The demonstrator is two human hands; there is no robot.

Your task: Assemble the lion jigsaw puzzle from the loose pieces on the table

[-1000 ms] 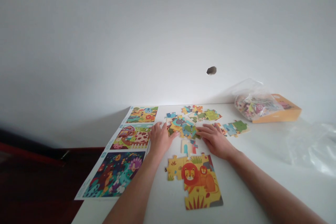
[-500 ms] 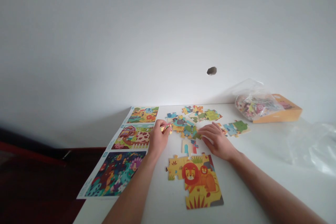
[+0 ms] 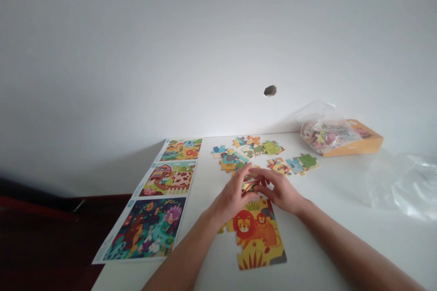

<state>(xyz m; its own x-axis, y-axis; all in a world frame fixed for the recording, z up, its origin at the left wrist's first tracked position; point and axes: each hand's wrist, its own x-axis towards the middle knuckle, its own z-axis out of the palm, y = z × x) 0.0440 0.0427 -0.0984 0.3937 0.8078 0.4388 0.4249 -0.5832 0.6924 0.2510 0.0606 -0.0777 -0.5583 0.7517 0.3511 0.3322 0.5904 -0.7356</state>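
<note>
My left hand and my right hand meet over the top edge of the partly built lion puzzle on the white table. Between their fingertips they pinch a small yellow-green puzzle piece. Just beyond the hands lies a heap of loose puzzle pieces, with a joined blue and green group to its right.
Three picture sheets lie in a row along the table's left edge. An orange box with a clear bag of pieces stands at the back right. Crumpled clear plastic lies at the right. A dark spot marks the wall.
My left hand lifted a piece from the heap and carried it right and nearer. My right hand drew back to meet it above the lion puzzle.
</note>
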